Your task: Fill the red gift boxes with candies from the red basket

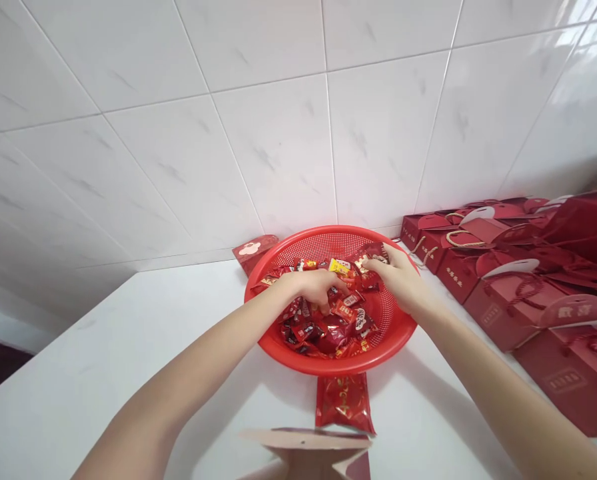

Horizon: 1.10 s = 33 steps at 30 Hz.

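Note:
A red plastic colander [328,365] stands on the white tabletop, holding a heap of wrapped candies [346,313], mostly in red wrappers. My left hand [322,287] reaches into the middle of the heap with its fingers curled down. What lies under those fingertips is hidden. At the colander's right rim, my right hand [401,277] grips a dark red candy packet [368,259], thumb in front and fingers partly out of sight. A yellow-wrapped candy [339,267] lies between my hands.
Several red gift boxes [508,293] with rope handles fill the right side. A red packet [344,403] lies before the colander, beside an open box [311,443] at the bottom edge. Another red box or packet [253,252] sits behind left. Tiled wall [278,147] rises behind.

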Tool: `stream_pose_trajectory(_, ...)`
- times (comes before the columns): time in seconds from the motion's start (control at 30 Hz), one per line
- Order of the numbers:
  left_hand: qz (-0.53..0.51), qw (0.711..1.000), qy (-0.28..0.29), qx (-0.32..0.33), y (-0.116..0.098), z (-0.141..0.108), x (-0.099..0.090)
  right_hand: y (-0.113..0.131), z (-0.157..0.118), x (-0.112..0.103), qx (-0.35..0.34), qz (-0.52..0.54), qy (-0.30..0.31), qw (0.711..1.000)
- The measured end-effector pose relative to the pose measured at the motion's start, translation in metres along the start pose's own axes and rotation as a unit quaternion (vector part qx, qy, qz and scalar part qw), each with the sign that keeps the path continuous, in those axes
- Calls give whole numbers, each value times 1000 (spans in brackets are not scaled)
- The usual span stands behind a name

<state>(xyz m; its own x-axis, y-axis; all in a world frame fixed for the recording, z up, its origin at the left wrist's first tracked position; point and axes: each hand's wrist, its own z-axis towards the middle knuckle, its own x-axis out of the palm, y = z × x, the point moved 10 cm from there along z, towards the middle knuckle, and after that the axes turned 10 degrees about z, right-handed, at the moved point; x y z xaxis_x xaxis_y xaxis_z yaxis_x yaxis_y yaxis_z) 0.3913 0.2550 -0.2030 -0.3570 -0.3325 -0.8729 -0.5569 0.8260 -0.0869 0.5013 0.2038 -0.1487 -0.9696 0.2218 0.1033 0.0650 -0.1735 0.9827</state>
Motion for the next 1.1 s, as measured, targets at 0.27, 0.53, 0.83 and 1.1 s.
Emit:
stream_pose_trajectory(0.27, 70, 997, -41, -4, -5, 8, -2, -3, 0, -2, 18, -4, -11, 1000)
stream_pose_trajectory(0.53, -225, 951, -208, 34, 20, -8, -45, -4, 2, -9, 2, -23, -34, 999)
stream_pose_trajectory(0.83, -349, 905, -226, 89, 16, -11, -50, -2, 2, -7, -3, -12, -25, 1000)
stream_pose_trajectory(1.1, -364, 898, -236, 75, 20, -10, -48, -4, 3, -8, 1, 1, -31, 1000)
